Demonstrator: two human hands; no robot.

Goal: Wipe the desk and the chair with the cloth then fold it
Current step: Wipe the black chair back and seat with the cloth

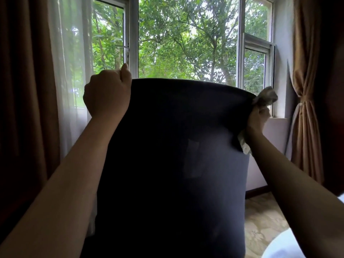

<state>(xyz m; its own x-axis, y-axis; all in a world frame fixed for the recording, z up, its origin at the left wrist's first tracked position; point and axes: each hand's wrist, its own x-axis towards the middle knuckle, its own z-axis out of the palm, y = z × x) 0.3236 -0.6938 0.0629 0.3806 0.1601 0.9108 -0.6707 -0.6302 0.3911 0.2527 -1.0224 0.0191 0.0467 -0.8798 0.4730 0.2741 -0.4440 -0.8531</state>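
Observation:
The dark navy backrest of the chair fills the middle of the head view, seen from behind. My left hand grips its upper left corner, fingers curled over the top edge. My right hand holds a crumpled pale cloth against the backrest's upper right edge. Part of the cloth hangs below my wrist. The chair's seat and the desk are out of view.
A window with open sashes and green trees outside stands just beyond the chair. A sheer white curtain and brown drapes hang left, and a tied brown drape hangs right. Pale floor shows lower right.

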